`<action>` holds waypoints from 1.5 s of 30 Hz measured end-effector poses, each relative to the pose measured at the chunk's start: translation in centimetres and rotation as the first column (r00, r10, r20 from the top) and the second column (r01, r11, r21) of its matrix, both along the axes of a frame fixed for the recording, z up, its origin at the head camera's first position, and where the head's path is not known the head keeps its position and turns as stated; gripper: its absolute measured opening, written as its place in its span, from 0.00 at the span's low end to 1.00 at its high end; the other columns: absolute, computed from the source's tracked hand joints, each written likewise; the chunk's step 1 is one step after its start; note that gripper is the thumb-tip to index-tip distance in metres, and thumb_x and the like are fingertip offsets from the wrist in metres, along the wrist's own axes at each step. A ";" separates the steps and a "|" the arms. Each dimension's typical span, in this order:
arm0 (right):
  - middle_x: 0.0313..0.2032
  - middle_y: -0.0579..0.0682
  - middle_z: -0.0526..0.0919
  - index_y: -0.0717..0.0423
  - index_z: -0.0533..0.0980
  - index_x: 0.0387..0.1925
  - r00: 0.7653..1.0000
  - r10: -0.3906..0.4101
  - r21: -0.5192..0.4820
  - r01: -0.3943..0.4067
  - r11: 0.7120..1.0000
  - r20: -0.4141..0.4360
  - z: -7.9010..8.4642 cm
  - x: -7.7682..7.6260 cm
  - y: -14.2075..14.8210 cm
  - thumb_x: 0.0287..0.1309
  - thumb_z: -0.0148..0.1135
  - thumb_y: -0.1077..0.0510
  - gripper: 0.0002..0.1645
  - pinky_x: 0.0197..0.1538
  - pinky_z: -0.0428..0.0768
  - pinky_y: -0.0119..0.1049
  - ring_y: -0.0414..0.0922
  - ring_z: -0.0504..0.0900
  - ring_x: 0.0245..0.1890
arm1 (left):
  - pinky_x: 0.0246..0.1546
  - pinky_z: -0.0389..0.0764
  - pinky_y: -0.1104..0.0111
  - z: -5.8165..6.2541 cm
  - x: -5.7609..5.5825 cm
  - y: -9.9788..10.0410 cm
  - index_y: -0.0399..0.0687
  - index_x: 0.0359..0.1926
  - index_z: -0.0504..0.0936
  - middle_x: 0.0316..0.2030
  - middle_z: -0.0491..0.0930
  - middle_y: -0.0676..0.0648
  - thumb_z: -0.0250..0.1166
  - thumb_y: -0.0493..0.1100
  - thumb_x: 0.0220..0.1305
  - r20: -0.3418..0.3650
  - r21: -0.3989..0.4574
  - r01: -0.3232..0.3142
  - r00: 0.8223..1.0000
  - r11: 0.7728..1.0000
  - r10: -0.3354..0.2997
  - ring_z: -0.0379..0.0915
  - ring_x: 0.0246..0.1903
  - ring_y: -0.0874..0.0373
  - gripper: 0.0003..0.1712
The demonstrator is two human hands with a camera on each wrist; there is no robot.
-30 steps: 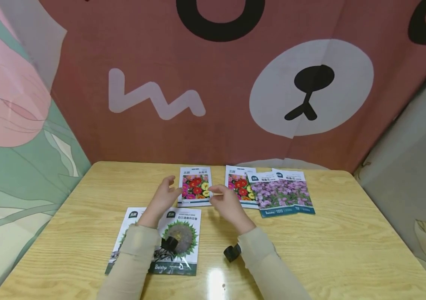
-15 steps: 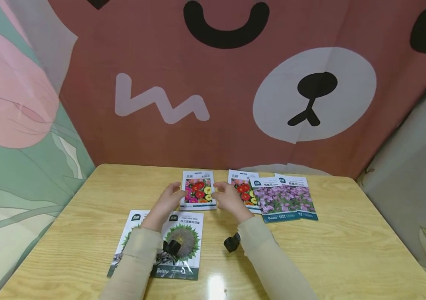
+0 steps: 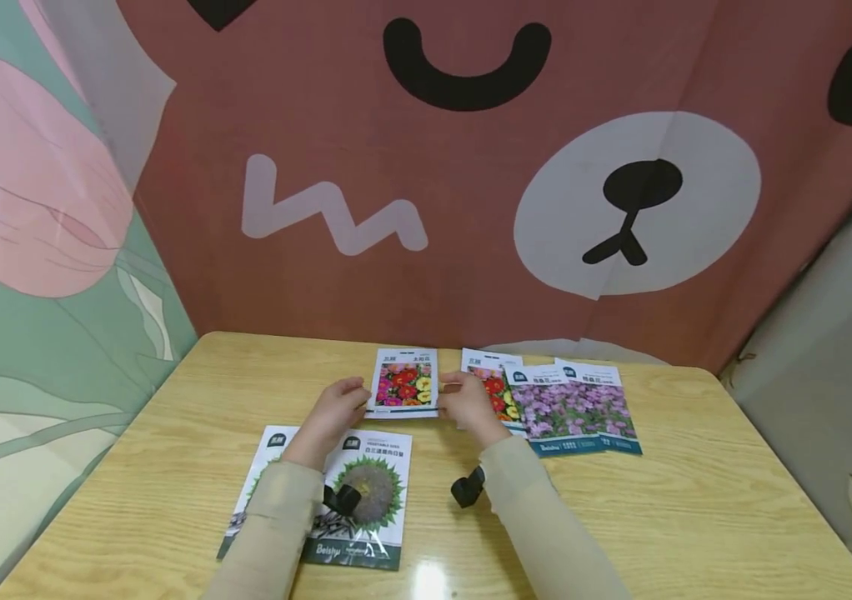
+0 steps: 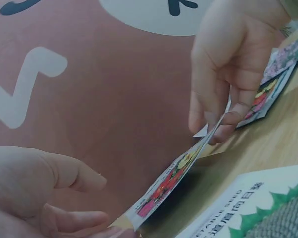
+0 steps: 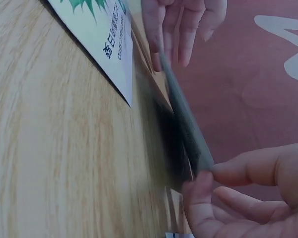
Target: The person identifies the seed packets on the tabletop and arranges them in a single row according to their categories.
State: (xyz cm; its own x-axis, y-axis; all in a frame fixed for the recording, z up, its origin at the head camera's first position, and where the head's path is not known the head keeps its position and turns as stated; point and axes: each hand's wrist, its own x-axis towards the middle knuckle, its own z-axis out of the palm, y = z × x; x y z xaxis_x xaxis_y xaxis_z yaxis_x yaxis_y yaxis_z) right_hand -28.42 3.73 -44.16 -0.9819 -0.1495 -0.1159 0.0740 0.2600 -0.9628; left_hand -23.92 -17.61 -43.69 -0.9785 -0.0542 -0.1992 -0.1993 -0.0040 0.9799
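A seed packet with red, pink and yellow flowers [image 3: 405,386] is raised off the wooden table, tilted, with a shadow beneath it in both wrist views. My left hand [image 3: 333,418] holds its lower left edge, fingertips at the corner in the left wrist view. On the opposite edge, my right hand [image 3: 471,410] pinches the packet between thumb and finger, plain in the right wrist view. A matching flower packet [image 3: 492,360] lies just right of my right hand, partly covered by a purple-flower packet [image 3: 555,410].
Another purple-flower packet [image 3: 606,400] overlaps at the right. Two larger sunflower seed packets, one [image 3: 369,492] in front and one [image 3: 264,454] behind, lie under my left forearm. A bear-print cloth [image 3: 336,292] hangs along the table's [image 3: 696,500] back edge.
Both hands have closed in on the flower packet's sides and now hold it. The packet has risen from lying flat on the table. The head view has tipped slightly upward.
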 end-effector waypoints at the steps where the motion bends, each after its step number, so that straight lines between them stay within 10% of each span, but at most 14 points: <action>1: 0.53 0.71 0.79 0.76 0.71 0.61 1.000 -0.006 0.001 0.006 1.000 0.001 -0.1 -0.1 0.1 0.54 0.57 0.76 0.30 0.30 0.79 0.34 0.45 0.78 0.30 | 0.71 0.63 0.49 0.0 0.0 -0.1 0.20 0.72 0.54 0.71 0.57 0.23 0.49 0.32 0.75 0.005 0.015 0.003 1.000 1.000 -0.004 0.57 0.71 0.33 0.30; 18: 0.48 0.65 0.81 0.71 0.72 0.62 0.996 0.012 -0.081 -0.005 0.997 0.085 -0.2 0.8 0.7 0.58 0.62 0.76 0.29 0.35 0.84 0.36 0.46 0.81 0.32 | 0.49 0.82 0.66 -0.3 -0.3 -0.5 0.28 0.68 0.68 0.64 0.72 0.29 0.56 0.30 0.72 -0.021 0.018 -0.070 0.997 0.997 0.071 0.77 0.52 0.51 0.26; 25: 0.43 0.62 0.80 0.70 0.68 0.66 0.986 0.102 -0.123 -0.086 0.989 0.133 -0.3 1.5 1.0 0.60 0.62 0.74 0.32 0.39 0.87 0.41 0.48 0.82 0.35 | 0.28 0.76 0.72 0.0 -0.2 -0.6 0.33 0.64 0.72 0.40 0.79 0.41 0.57 0.37 0.72 0.007 -0.023 -0.113 0.994 0.993 0.114 0.73 0.29 0.60 0.23; 45: 0.35 0.54 0.82 0.69 0.67 0.59 0.989 0.096 -0.239 -0.068 0.969 0.109 0.6 2.8 3.9 0.64 0.59 0.69 0.24 0.40 0.87 0.40 0.44 0.82 0.30 | 0.37 0.83 0.65 1.1 0.6 -0.6 0.34 0.55 0.74 0.38 0.78 0.43 0.61 0.39 0.70 0.011 -0.180 0.226 0.974 0.957 -0.228 0.76 0.33 0.56 0.17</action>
State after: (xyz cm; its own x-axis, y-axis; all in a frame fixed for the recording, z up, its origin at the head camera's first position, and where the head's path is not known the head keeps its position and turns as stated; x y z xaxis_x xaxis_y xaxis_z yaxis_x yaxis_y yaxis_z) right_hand -25.64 7.67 -43.52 -0.9465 -0.2656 -0.1834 0.1798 0.0382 -0.9830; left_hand -23.30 -18.22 -42.58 -0.9710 0.1358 -0.1967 -0.1648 0.2159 0.9624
